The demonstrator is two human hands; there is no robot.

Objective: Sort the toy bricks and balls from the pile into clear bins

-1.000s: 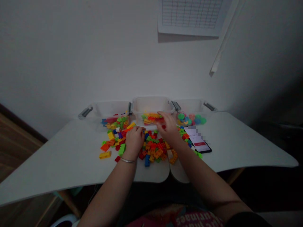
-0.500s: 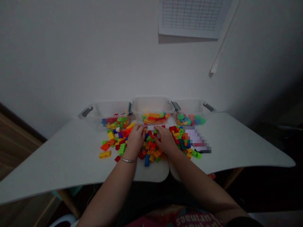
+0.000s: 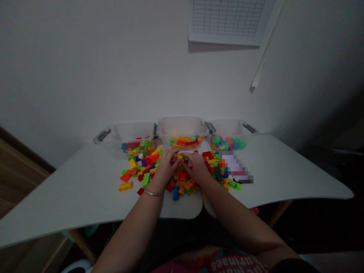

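Reaching over the brick pile (image 3: 182, 178) on the table (image 3: 85, 185), the left hand (image 3: 166, 167) and right hand (image 3: 197, 167) nearly meet, both loosely curled; I cannot tell whether either grips anything. Beyond, the clear left bin (image 3: 133, 131) holds multicoloured pieces, the middle bin (image 3: 182, 126) mostly yellow-orange ones, the right bin (image 3: 227, 127) rounded ones.

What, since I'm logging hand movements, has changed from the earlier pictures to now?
The right hand drew back from the front of the middle tub to the block pile; the left hand shifted slightly inward, bringing the two close together. Whether either grips anything is unclear. The left tub, right tub and phone stayed put.
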